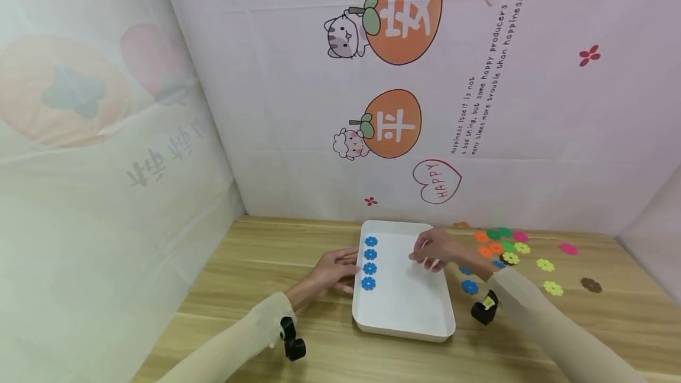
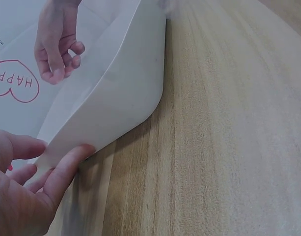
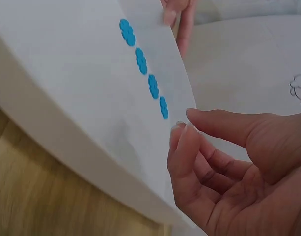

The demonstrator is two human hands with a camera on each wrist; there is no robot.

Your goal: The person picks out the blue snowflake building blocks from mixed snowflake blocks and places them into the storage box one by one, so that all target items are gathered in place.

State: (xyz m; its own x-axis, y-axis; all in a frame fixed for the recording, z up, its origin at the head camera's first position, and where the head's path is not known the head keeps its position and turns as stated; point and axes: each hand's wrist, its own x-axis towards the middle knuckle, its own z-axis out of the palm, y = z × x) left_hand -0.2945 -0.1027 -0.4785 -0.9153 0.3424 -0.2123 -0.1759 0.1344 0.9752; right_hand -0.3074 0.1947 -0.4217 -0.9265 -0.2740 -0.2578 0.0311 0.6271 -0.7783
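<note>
Empty and loosely curled, our right hand [image 1: 433, 248] hovers over the white tray [image 1: 420, 318]; our left hand [image 1: 332, 273] steadies its left wall beside four blue flowers [image 1: 369, 262]. Next we likely fetch another from the table's right side.

Loose flower pieces [image 1: 511, 247] (orange, green, pink, yellow, brown) lie scattered near the wooden table's [image 1: 266, 265] far right edge.
</note>
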